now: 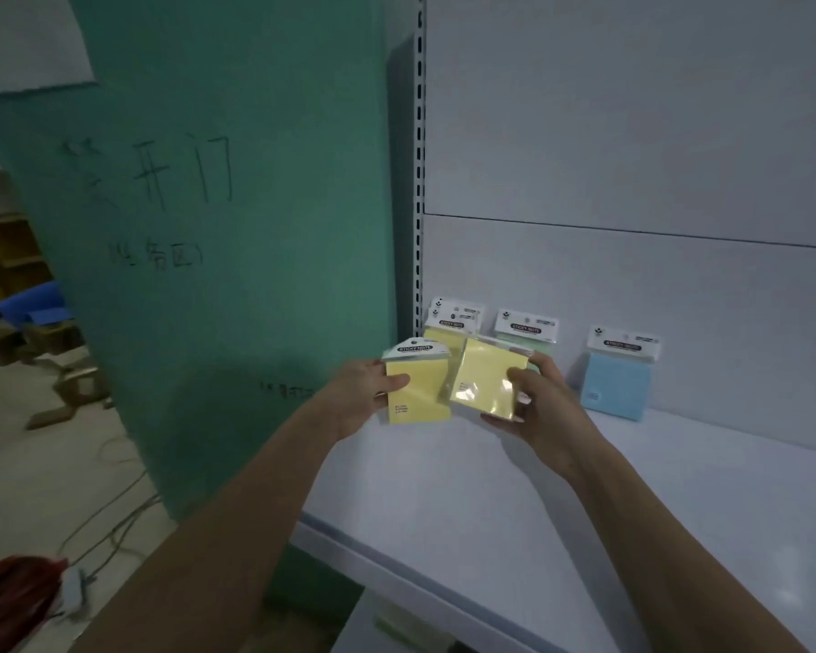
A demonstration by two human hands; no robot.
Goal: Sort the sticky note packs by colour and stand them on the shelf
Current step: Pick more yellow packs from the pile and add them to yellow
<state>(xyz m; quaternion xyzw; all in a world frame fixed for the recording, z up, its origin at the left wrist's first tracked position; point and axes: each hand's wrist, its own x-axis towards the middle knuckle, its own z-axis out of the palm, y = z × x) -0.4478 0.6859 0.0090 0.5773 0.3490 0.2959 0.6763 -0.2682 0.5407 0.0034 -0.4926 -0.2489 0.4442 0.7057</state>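
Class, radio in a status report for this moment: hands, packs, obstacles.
Left hand holds one yellow pack, right hand another. Yellow, green, blue packs standing on shelf. Nothing in the way.

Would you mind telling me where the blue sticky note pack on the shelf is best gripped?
Probably by the side edges of the blue sticky note pack, coming from the front. It leans upright against the back panel with bare shelf either side; its thin white header card would likely bend.
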